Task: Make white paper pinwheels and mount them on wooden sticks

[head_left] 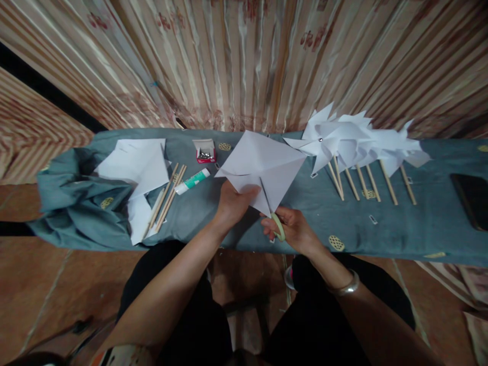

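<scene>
Left hand pinches a creased paper square; right hand grips green-handled scissors at its near corner. Blades drifting leftward could nick the adjacent thumb.

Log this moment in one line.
Left hand: holding white paper | Right hand: holding scissors at paper | Pinwheels: lying at right

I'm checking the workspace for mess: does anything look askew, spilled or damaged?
The cloth is bunched into folds at the left end, odd because the rest lies mostly flat. The open red box is upright, with no spill visible. The slits in the held paper look like deliberate cuts, not damage.
</scene>
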The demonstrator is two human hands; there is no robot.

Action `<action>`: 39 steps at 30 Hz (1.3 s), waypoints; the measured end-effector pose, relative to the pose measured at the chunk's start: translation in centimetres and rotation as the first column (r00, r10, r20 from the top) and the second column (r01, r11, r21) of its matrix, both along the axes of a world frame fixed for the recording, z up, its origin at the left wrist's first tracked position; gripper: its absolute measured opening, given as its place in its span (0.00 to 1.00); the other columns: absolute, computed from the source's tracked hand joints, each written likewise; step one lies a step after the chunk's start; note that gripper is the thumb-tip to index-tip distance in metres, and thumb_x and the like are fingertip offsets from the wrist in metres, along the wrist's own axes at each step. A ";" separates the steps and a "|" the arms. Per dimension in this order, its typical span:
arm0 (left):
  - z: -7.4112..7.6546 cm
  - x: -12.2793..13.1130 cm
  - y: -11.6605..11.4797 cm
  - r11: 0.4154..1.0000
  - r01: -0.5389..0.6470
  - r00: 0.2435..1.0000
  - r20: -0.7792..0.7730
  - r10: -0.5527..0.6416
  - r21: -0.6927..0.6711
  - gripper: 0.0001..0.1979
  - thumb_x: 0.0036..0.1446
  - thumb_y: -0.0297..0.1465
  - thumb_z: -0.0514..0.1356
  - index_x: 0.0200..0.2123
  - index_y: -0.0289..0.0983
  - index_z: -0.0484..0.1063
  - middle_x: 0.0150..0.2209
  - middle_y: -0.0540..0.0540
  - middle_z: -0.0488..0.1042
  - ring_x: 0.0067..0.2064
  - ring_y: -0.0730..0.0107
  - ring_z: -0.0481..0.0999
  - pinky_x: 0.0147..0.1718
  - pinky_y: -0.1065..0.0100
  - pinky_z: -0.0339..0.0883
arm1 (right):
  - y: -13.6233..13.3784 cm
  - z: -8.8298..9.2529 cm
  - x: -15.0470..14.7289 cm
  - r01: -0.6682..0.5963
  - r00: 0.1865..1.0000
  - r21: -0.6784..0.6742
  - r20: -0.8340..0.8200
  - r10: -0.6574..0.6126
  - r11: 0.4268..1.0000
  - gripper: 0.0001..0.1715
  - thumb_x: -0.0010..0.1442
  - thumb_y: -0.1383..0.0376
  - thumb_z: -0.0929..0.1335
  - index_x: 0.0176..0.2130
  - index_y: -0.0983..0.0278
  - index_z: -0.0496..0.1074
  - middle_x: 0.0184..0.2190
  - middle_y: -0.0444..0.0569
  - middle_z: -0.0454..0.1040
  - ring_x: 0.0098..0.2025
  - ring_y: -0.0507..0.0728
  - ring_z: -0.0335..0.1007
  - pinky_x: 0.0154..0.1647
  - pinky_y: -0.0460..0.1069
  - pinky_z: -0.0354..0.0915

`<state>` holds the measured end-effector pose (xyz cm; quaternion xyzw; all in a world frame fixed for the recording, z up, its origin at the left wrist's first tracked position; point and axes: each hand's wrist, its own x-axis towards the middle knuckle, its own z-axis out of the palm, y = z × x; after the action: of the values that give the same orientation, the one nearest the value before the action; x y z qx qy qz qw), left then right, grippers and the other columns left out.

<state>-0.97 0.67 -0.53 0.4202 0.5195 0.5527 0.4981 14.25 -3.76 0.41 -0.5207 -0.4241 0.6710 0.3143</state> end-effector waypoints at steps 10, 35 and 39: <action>-0.4 0.0 0.1 1.000 0.001 1.000 -0.022 -0.001 0.002 0.09 0.41 0.30 0.67 0.29 0.36 0.74 0.28 0.47 0.77 0.30 0.66 0.74 0.32 0.66 0.68 | 0.0 -0.2 -0.1 0.022 1.000 0.016 -0.006 -0.022 1.000 0.25 0.36 0.51 0.79 0.23 0.65 0.71 0.15 0.43 0.70 0.14 0.48 0.62 0.15 0.44 0.54; 0.5 -0.6 0.5 0.997 -0.074 0.984 0.161 0.075 -0.016 0.12 0.39 0.27 0.70 0.30 0.40 0.76 0.31 0.50 0.79 0.33 0.66 0.76 0.35 0.67 0.70 | 0.0 0.3 1.1 -0.174 0.985 -0.060 0.005 0.175 0.983 0.28 0.40 0.48 0.77 0.33 0.65 0.71 0.20 0.42 0.72 0.20 0.49 0.65 0.19 0.44 0.59; 1.1 -1.6 1.1 0.989 -0.142 0.983 0.121 0.137 0.031 0.14 0.39 0.27 0.71 0.33 0.40 0.77 0.35 0.49 0.80 0.38 0.64 0.78 0.39 0.66 0.71 | 0.6 1.2 3.4 -0.314 0.948 -0.078 0.019 0.316 0.946 0.26 0.44 0.49 0.77 0.33 0.65 0.70 0.23 0.43 0.72 0.22 0.49 0.65 0.23 0.45 0.62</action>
<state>-2.56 1.73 0.54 0.3589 0.5062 0.6203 0.4798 17.66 -3.18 1.57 -0.4681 -0.4815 0.7196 0.1768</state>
